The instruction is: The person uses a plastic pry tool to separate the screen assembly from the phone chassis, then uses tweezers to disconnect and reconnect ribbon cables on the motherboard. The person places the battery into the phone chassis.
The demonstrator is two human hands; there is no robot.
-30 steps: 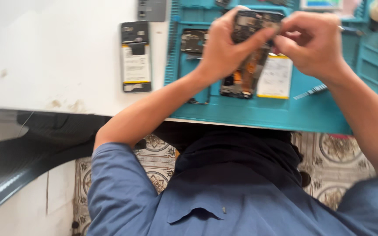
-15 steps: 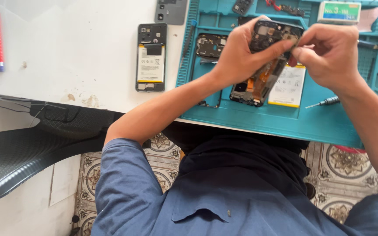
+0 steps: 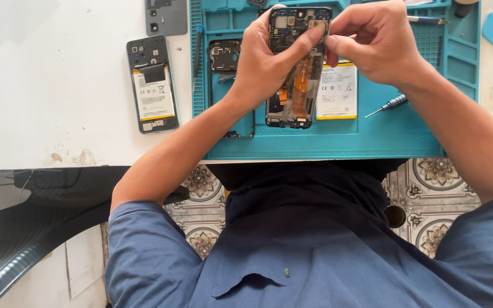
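Closest to the camera, over the teal mat's (image 3: pixel 372 140) front edge, the left hand (image 3: pixel 263 68) grips an opened phone (image 3: pixel 295 74) around its side, raised above the mat. Right hand (image 3: pixel 375 43) pinches at its top corner. Just beyond lie a loose battery (image 3: pixel 336 91) and a screwdriver (image 3: pixel 389 104); farther left, another opened phone (image 3: pixel 152 84) rests on the white tabletop (image 3: pixel 47 85).

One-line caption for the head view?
Left hand holds opened phone above teal mat; right hand pinches its top.
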